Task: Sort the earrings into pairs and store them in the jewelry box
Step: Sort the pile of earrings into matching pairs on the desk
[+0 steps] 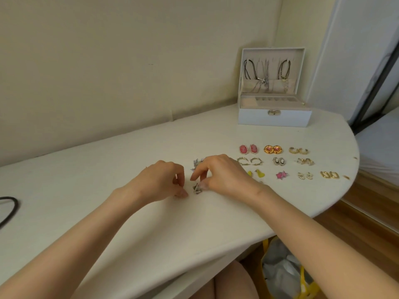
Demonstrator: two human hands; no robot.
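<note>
**Work surface.** The bench (129,160) is smooth and white, with a rounded right end.

**Jewelry box.** The white jewelry box (274,117) stands at the far right corner. Its lid is upright, cord necklaces (247,70) hang inside the lid, and a metal clasp sits on the front wall.

**Sorted items.** Earring pairs lie in rows near the right end, each pair apart from the next:
- pink oval earrings (248,148)
- round gold earrings (272,149)
- gold hoops (299,150)
- spiked hoops (249,161)
- pink star earrings (281,175)
- rectangular gold hoops (329,174)

**Item in hand.** A silver star-shaped earring (196,188) lies on the bench near the front edge, between both hands.
- Right hand (220,173): the thumb tip touches the earring's right edge and the index fingertip sits just above it, so the fingers (194,176) pinch it.
- Left hand (164,180): the fingers are curled, with the thumb tip on the bench just left of the earring. Whether this hand holds anything cannot be determined.

**Adjacent item.** A pale silvery earring (197,164) lies just behind the right hand.
</note>
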